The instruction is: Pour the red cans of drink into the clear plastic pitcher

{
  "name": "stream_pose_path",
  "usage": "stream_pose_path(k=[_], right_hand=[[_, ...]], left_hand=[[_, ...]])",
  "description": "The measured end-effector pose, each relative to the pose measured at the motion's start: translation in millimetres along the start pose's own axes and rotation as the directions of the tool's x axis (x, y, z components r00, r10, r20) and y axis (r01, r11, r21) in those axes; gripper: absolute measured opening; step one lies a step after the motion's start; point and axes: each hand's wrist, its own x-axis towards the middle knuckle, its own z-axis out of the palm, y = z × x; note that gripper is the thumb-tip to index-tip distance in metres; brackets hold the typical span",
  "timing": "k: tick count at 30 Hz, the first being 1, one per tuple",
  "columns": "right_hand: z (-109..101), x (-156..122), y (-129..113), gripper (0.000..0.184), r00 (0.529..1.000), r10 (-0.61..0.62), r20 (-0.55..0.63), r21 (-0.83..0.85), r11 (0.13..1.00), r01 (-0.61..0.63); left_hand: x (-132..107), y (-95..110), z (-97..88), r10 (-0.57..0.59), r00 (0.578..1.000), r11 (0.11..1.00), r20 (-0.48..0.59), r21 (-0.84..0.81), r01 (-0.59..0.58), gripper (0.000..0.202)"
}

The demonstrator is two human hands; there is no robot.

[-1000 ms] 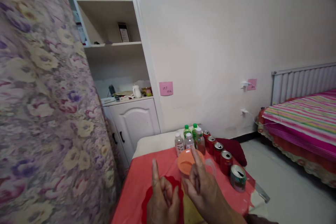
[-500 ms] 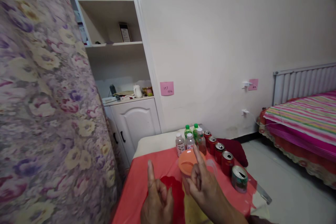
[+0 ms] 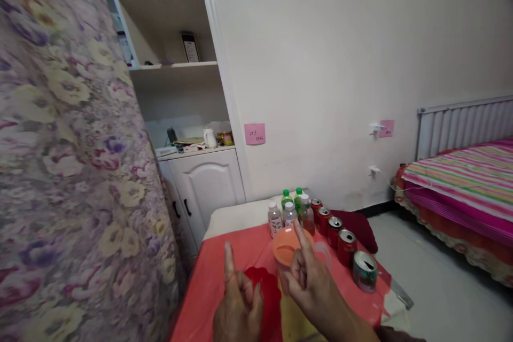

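My left hand [image 3: 239, 302] is raised over the front of the red-covered table [image 3: 212, 267], index finger pointing up and the other fingers curled, with nothing held. My right hand [image 3: 308, 278] makes the same pointing shape and partly covers a plastic pitcher with an orange lid [image 3: 284, 248]; I cannot tell whether it touches it. Behind the pitcher stand bottles with white caps [image 3: 274, 222] and green-capped bottles [image 3: 286, 200]. To their right runs a row of red cans [image 3: 347, 248], with a green-and-silver can [image 3: 364, 272] at the near end.
A knife-like blade [image 3: 402, 295] lies at the table's right edge. A dark red cushion [image 3: 356, 230] is behind the cans. On the left hang a floral curtain [image 3: 80, 171] and a white cabinet [image 3: 212, 181]; a bed [image 3: 468, 176] stands at right.
Both hands keep their pointing shape and have barely moved. The view has shifted very slightly; the bottles, cans and pitcher stay in place.
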Motion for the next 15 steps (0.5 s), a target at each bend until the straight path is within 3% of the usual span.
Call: stream_pose_path(k=[8, 13, 15], right_hand=[[5, -2, -1, 0.093, 0.999, 0.029, 0.019, 0.038, 0.999, -0.030], [6, -4, 1, 0.098, 0.999, 0.036, 0.035, -0.024, 0.999, -0.035], [4, -6, 1, 0.096, 0.997, 0.028, 0.069, -0.039, 0.999, -0.026]], left_hand=[[-1, -3, 1.4, -0.033, 0.999, 0.999, 0.011, -0.001, 0.033, 0.080], [-1, -11, -1.9, -0.036, 0.989, 0.999, 0.141, -0.016, 0.039, 0.082], [-1, -15, -2.3, -0.017, 0.992, 0.999, 0.129, -0.032, 0.021, 0.081]])
